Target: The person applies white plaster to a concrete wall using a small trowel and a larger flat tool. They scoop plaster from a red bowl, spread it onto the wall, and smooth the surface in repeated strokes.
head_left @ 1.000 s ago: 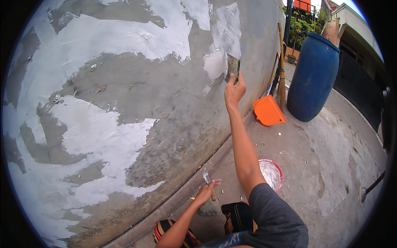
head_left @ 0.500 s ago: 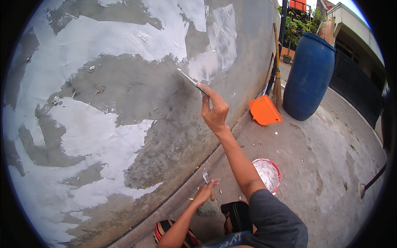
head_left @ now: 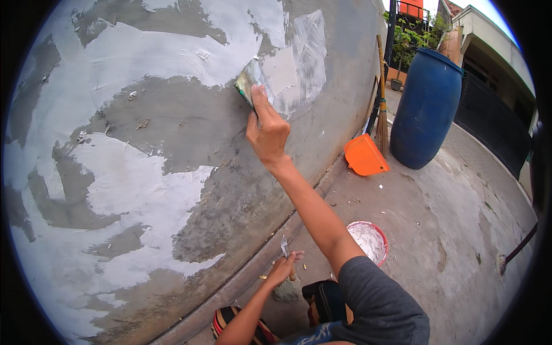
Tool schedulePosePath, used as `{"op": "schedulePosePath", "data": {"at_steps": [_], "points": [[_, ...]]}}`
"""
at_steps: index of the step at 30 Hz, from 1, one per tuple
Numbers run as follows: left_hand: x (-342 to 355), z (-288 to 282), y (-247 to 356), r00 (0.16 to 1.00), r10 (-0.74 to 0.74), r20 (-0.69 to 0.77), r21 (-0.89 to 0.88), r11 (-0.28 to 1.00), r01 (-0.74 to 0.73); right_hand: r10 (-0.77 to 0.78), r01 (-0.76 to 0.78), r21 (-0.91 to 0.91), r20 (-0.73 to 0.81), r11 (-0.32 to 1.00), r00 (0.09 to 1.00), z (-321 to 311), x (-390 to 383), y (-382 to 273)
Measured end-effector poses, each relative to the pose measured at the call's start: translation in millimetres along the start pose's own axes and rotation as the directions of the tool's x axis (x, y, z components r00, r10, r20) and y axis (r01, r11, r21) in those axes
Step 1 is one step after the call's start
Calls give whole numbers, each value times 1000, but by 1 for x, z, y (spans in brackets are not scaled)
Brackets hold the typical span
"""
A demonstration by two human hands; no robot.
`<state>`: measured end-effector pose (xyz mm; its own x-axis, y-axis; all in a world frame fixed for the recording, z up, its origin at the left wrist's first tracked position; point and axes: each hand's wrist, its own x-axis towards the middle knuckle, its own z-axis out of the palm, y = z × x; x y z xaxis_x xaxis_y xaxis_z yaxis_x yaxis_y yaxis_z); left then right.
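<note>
My right hand (head_left: 269, 135) is raised to the grey wall (head_left: 172, 121), pinching a flat, putty-smeared scraper plate (head_left: 252, 77). The plate lies against the wall at the border between bare cement and a white putty patch (head_left: 282, 69). Low down near the wall's foot, my left hand (head_left: 280, 270) grips a small putty knife (head_left: 284, 247), blade upward. Its wooden handle shows below the fingers, some of which stick out straight. White putty covers large uneven areas of the wall at the left.
A red-rimmed bucket (head_left: 386, 241) of white putty stands on the concrete right of my arm. Farther off are an orange dustpan (head_left: 365, 155), a broom (head_left: 382, 121) leaning on the wall and a blue barrel (head_left: 426, 109). A stone (head_left: 286, 291) lies by my feet.
My right hand has moved left, and the scraper has turned from edge-on to showing its broad face against the wall. My left hand stays almost where it was, still holding the putty knife.
</note>
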<state>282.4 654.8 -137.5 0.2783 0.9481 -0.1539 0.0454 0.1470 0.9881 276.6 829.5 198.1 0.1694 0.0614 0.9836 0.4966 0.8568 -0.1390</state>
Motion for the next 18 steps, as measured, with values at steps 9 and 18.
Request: {"op": "schedulePosePath", "data": {"at_steps": [9, 18], "points": [[-1, 4, 3, 1000, 11, 26, 31, 999, -12, 468, -441, 165, -212, 882, 858, -50, 27, 85], [-10, -1, 10, 1000, 12, 2, 34, 999, -12, 524, -525, 20, -109, 851, 845, -19, 41, 65]]}}
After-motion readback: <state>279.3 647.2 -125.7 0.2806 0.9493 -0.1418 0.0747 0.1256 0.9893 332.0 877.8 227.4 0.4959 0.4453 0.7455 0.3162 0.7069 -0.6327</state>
